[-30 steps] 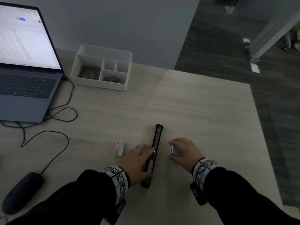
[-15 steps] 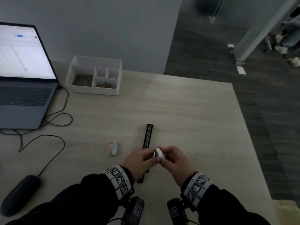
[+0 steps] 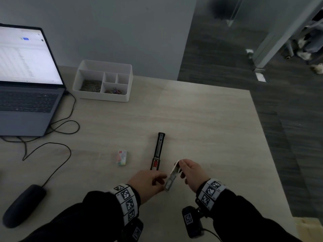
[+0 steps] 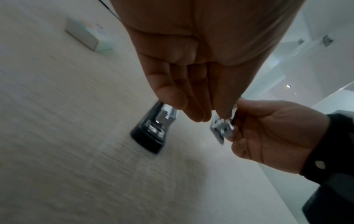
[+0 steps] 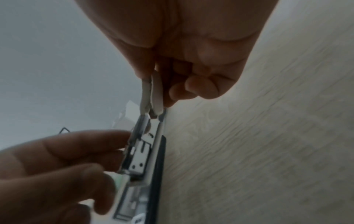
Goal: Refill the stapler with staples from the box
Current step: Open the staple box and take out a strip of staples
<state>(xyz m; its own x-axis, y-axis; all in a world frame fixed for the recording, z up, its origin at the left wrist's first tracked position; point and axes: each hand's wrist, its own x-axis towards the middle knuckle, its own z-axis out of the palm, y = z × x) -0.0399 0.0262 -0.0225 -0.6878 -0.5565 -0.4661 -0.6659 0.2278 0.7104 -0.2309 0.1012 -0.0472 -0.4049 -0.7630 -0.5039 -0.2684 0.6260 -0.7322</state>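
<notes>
The black stapler (image 3: 158, 151) lies flipped open on the table, its metal magazine up, just beyond both hands; it also shows in the left wrist view (image 4: 151, 131). My right hand (image 3: 181, 167) pinches a small white staple box (image 3: 176, 167) above the table (image 5: 151, 94). My left hand (image 3: 161, 179) pinches a shiny strip of staples (image 3: 169, 181) that sticks out of the box's lower end (image 4: 220, 128). A small colourful box (image 3: 121, 157) lies left of the stapler.
A white desk organiser (image 3: 103, 81) with clips stands at the back. An open laptop (image 3: 26, 95) and its cables (image 3: 52, 145) take the left side, with a dark mouse (image 3: 22, 205) at the front left. The table's right edge (image 3: 272, 154) drops to dark floor.
My left hand left the stapler and met the right hand at the white box. The two have since drawn apart, with a staple strip now showing out of the box.
</notes>
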